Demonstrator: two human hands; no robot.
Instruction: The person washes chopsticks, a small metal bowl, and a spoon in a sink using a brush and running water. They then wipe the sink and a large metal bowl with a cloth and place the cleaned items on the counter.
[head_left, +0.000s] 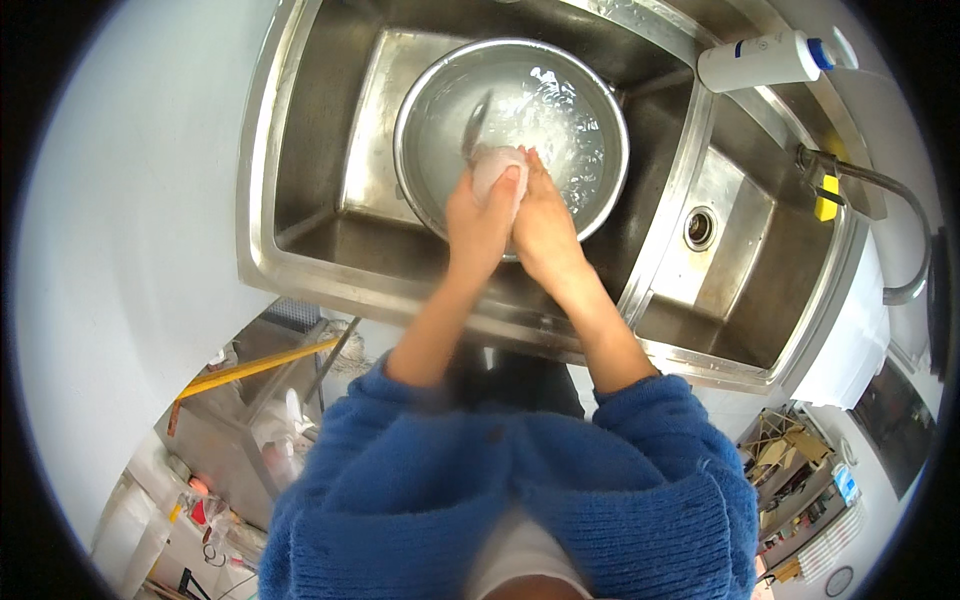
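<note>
A round steel basin (400, 142) filled with clear, rippling water stands in the larger compartment of a stainless steel sink (352, 289). Over its near half, my left hand (480, 217) grips a pale pinkish cloth or sponge (496, 163), thumb lying across it. From that bundle a blurred metal utensil (475, 124) sticks out toward the far side; its exact kind is unclear. My right hand (544, 217) presses alongside the cloth with its fingers pointing forward. What its palm and thumb hold is hidden.
A white bottle with a blue collar (761, 60) is at the sink's back right. The smaller compartment (679, 281) has a drain (700, 229). Beside it are a flexible hose (892, 180) and a yellow block (826, 199). A pale wall or panel (150, 187) borders the left.
</note>
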